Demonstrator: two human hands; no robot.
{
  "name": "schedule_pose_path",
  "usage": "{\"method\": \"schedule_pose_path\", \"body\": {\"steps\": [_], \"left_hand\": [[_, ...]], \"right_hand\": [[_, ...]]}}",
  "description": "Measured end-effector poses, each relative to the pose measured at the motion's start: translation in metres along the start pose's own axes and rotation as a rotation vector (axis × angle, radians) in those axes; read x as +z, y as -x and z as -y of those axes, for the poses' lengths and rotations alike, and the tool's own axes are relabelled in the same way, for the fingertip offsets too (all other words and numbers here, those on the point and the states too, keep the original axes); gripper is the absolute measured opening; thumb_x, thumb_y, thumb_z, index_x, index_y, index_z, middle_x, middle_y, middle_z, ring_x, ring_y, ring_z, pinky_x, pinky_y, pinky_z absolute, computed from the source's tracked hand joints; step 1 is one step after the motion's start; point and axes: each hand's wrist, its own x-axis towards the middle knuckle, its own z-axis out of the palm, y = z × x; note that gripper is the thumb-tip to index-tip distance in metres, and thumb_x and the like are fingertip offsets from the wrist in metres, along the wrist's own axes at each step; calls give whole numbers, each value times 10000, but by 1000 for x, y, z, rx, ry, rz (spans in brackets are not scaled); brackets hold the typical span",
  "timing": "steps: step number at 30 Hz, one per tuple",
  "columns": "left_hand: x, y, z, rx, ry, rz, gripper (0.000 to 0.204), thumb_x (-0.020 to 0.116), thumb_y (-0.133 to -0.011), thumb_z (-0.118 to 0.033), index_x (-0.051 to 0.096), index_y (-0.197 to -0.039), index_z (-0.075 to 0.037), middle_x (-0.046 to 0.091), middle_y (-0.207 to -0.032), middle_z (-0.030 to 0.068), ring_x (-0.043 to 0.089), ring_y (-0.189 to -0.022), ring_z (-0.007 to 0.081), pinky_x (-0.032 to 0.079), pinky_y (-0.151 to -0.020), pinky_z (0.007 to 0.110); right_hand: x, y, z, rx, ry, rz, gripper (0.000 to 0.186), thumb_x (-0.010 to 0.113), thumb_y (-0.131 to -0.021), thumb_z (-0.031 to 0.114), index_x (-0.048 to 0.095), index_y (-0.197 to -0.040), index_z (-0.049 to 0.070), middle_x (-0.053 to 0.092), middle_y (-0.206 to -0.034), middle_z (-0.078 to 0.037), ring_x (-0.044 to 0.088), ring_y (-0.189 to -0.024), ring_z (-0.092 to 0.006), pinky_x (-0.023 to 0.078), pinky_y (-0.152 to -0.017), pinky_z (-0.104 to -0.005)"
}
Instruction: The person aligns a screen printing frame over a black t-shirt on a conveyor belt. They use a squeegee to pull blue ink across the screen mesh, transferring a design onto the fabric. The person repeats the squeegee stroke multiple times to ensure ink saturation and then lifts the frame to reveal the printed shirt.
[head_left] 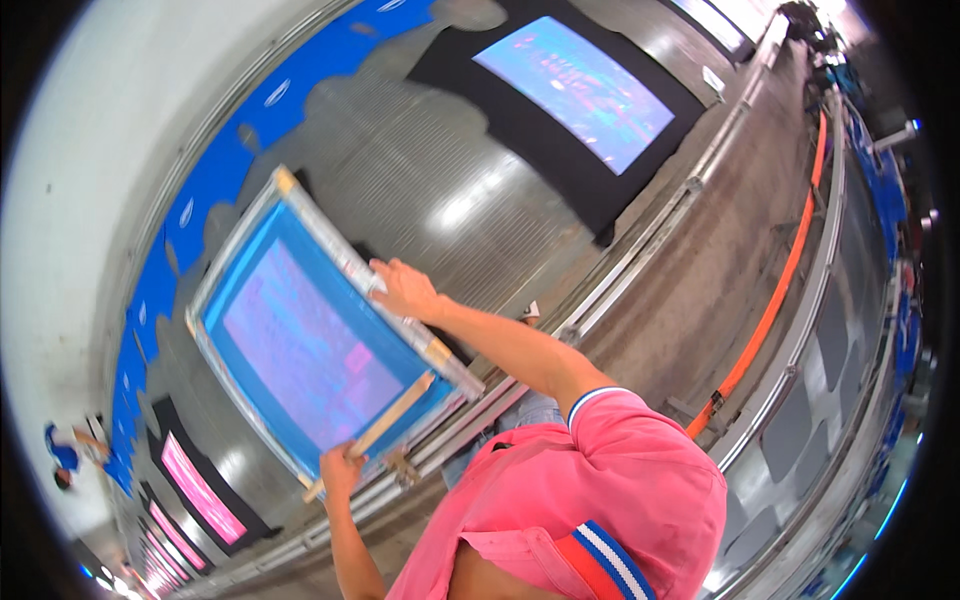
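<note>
A screen-printing frame [336,250] with blue-bordered mesh and a pale purple middle is tilted over the long table. My right hand [405,290] grips its upper right side, fingers curled over the edge. My left hand [342,470] is closed around a wooden squeegee [395,412], which lies across the near end of the frame. Whether the left fingers also press on the frame is hidden. Just beyond the frame, the grey table [400,160] bears a black fabric piece [560,150] with a blue and pink print [575,92].
A metal rail [640,255] runs along the table's near edge. Blue fabric pieces [215,150] line its far side. Black pieces with pink prints [200,487] lie farther left, where another person [70,450] stands. Behind me, an orange strip [775,300] edges another table.
</note>
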Motion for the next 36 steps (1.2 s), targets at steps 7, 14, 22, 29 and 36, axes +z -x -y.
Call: {"method": "schedule_pose_path", "body": {"steps": [7, 14, 22, 29, 36], "left_hand": [[24, 2, 45, 112, -71, -31, 442, 729, -778, -167, 706, -1219, -148, 719, -1154, 102, 642, -1123, 285, 454, -1007, 469], [45, 49, 43, 122, 57, -388, 335, 658, -738, -85, 758, -1051, -149, 745, -1019, 113, 708, -924, 309, 558, -774, 449], [-10, -23, 50, -76, -76, 131, 308, 662, -747, -140, 787, -1029, -152, 739, -920, 178, 702, -904, 372, 556, -773, 493], [-41, -19, 35, -51, -78, 103, 259, 643, -746, -115, 779, -967, -110, 726, -888, 183, 688, -892, 392, 546, -765, 491], [-42, -6, 34, 9, -54, 142, 288, 619, -742, -83, 787, -974, -106, 719, -864, 196, 685, -865, 393, 537, -744, 503]], "right_hand": [[46, -37, -72, -366, 1030, -188, 224, 507, -985, 188, 664, -1017, 31, 682, -816, -92, 709, -703, -251, 574, -562, -399], [51, -23, 11, 139, 421, -157, 277, 496, -974, 279, 706, -1079, 131, 734, -1013, -211, 688, -974, -442, 532, -852, -514], [45, -31, 8, 85, 404, -172, 283, 489, -958, 265, 720, -1050, 130, 734, -1020, -210, 674, -1012, -443, 524, -876, -510], [43, -17, 2, 118, 408, -185, 300, 492, -952, 281, 722, -1055, 118, 733, -1036, -207, 675, -1006, -442, 521, -883, -506], [39, -26, 10, 155, 437, -190, 316, 491, -957, 295, 724, -1085, 124, 732, -1058, -204, 674, -1018, -439, 517, -888, -507]]}}
